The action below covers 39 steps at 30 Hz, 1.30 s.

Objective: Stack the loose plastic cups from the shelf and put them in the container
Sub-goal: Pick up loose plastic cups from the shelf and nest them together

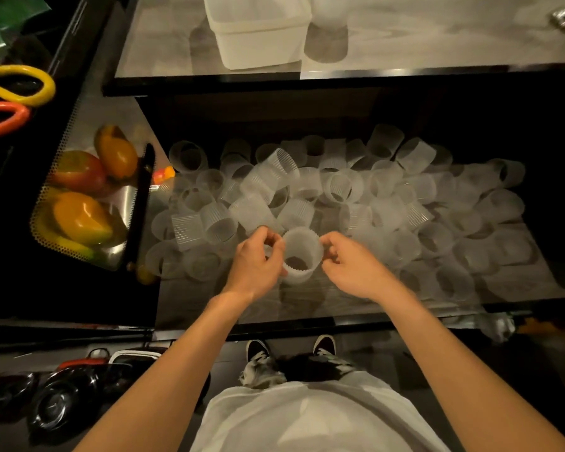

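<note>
A translucent ribbed plastic cup (300,254) is upright above the front of the lower shelf (307,305), its open mouth facing me. My left hand (256,265) grips its left side with curled fingers and thumb. My right hand (353,267) pinches its right rim. Behind and around them, several loose cups (336,187) lie tumbled across the shelf, most on their sides. A white plastic container (258,31) stands on the upper counter at the back, with a stack of cups (327,27) just to its right.
A perforated metal tray (43,233) with mangoes (79,218) sits left of the shelf. Yellow and orange handles (20,83) hang at far left. Dark round objects (53,402) lie on the floor at lower left. My shoes (258,349) are under the shelf's front edge.
</note>
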{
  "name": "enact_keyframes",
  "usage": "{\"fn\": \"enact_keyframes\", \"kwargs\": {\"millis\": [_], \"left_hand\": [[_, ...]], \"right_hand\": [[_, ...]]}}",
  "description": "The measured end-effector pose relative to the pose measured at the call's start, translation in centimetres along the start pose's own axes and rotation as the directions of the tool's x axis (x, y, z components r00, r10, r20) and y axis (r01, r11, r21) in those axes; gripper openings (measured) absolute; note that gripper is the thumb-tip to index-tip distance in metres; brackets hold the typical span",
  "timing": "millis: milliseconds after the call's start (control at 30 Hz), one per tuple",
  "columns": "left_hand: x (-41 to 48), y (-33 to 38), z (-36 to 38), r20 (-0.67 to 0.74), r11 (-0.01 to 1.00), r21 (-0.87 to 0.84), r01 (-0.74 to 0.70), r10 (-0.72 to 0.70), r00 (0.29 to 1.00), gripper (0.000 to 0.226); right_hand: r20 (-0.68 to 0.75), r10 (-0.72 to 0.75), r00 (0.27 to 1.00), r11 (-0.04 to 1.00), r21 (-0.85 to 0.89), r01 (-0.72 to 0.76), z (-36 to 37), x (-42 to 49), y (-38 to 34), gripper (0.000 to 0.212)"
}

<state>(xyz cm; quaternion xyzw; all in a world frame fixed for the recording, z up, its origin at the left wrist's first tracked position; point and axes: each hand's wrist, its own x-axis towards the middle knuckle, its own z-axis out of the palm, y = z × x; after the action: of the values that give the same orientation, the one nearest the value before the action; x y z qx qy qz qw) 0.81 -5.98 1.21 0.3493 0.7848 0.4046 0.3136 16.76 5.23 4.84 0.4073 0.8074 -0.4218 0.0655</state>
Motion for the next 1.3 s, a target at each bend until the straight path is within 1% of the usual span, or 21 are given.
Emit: {"fn": "enact_keyframes", "kwargs": {"millis": [133,200,267,300,367,433,467,533,600,667,767,833,900,967,1033,1067,1100,1133,1167,1233,1300], "left_hand": [[0.2,-0.8,0.0,0.027,0.997,0.055,0.055,-0.057,0.998,0.010],[0.4,-0.9,-0.1,0.046,0.997,0.058,0.059,-0.062,0.997,0.011],[0.6,-0.7,-0.3,0.029,0.995,0.066,0.072,-0.074,0.997,0.013],[0.7,-0.6,-0.5,-0.001,0.994,0.063,0.087,-0.087,0.996,0.014],[1.0,-0.4,-1.1,-0.106,0.991,0.061,0.119,-0.112,0.988,0.011],[1.2,-0.2,-1.9,-0.232,0.987,0.068,0.146,-0.126,0.965,0.008],[1.3,-0.3,-2.4,-0.295,0.985,0.063,0.163,-0.138,0.945,0.007],[1.4,-0.6,-3.6,-0.410,0.979,0.048,0.197,-0.161,0.898,0.004],[1.7,-1.4,-5.0,-0.509,0.972,0.048,0.228,-0.173,0.843,0.013],[1.9,-2.1,-6.2,-0.556,0.957,0.030,0.287,-0.223,0.801,0.017],[2.3,-2.4,-7.0,-0.497,0.906,0.001,0.423,-0.367,0.786,0.009],[2.5,-2.9,-7.0,-0.479,0.883,-0.087,0.461,-0.443,0.758,0.009],[2.5,-3.2,-7.2,-0.486,0.864,-0.204,0.461,-0.498,0.718,0.020],[2.5,-3.7,-7.7,-0.495,0.827,-0.295,0.479,-0.561,0.664,0.032],[2.9,-4.5,-8.3,-0.474,0.770,-0.352,0.532,-0.637,0.608,0.055],[3.2,-4.9,-8.5,-0.438,0.733,-0.395,0.554,-0.680,0.588,0.074],[3.4,-5.2,-8.7,-0.398,0.708,-0.440,0.553,-0.705,0.586,0.094],[3.5,-5.9,-8.7,-0.377,0.684,-0.476,0.553,-0.727,0.574,0.108],[3.7,-7.1,-8.7,-0.374,0.667,-0.508,0.545,-0.741,0.557,0.112],[3.6,-7.4,-9.0,-0.369,0.657,-0.543,0.523,-0.746,0.554,0.101],[3.3,-6.0,-9.7,-0.376,0.669,-0.542,0.508,-0.734,0.565,0.079]], "right_hand": [[0.063,-0.019,0.998,0.997,-0.068,0.024,0.6,0.9,0.8,0.044],[0.088,-0.012,0.996,0.994,-0.110,0.022,0.7,1.4,1.1,0.040],[0.073,0.012,0.997,0.985,-0.172,0.001,0.4,1.8,1.1,0.035],[0.033,0.018,0.999,0.982,-0.189,-0.012,0.2,2.0,0.9,0.039],[-0.103,0.006,0.995,0.982,-0.187,-0.025,-0.4,2.5,0.1,0.045],[-0.209,-0.066,0.976,0.988,-0.147,0.036,-0.7,3.2,-1.5,0.037],[-0.227,-0.112,0.967,0.988,-0.130,0.084,-0.7,3.7,-2.5,0.033],[-0.197,-0.188,0.962,0.981,-0.095,0.172,-0.3,4.7,-4.6,0.028],[-0.127,-0.261,0.957,0.964,-0.082,0.252,0.4,5.6,-7.0,0.026],[-0.063,-0.311,0.948,0.948,-0.091,0.305,1.5,6.7,-9.1,0.026],[0.025,-0.326,0.945,0.929,-0.178,0.325,3.1,9.2,-10.7,0.029],[0.074,-0.254,0.964,0.947,-0.185,0.264,3.7,10.9,-11.5,0.030],[0.133,-0.204,0.970,0.943,-0.239,0.232,4.3,12.4,-12.4,0.034],[0.173,-0.212,0.962,0.919,-0.299,0.257,4.8,13.1,-13.4,0.042],[0.183,-0.283,0.942,0.910,-0.259,0.324,5.4,13.1,-14.5,0.047],[0.187,-0.327,0.926,0.900,-0.237,0.366,5.7,13.1,-15.0,0.050],[0.206,-0.363,0.909,0.885,-0.230,0.406,6.0,13.1,-15.5,0.054],[0.240,-0.381,0.893,0.871,-0.231,0.433,6.3,13.3,-16.0,0.057],[0.283,-0.375,0.883,0.867,-0.230,0.442,6.6,13.5,-16.5,0.058],[0.352,-0.324,0.878,0.880,-0.228,0.417,7.3,14.0,-17.2,0.060],[0.379,-0.278,0.883,0.890,-0.244,0.385,7.9,14.4,-17.5,0.064]]}}
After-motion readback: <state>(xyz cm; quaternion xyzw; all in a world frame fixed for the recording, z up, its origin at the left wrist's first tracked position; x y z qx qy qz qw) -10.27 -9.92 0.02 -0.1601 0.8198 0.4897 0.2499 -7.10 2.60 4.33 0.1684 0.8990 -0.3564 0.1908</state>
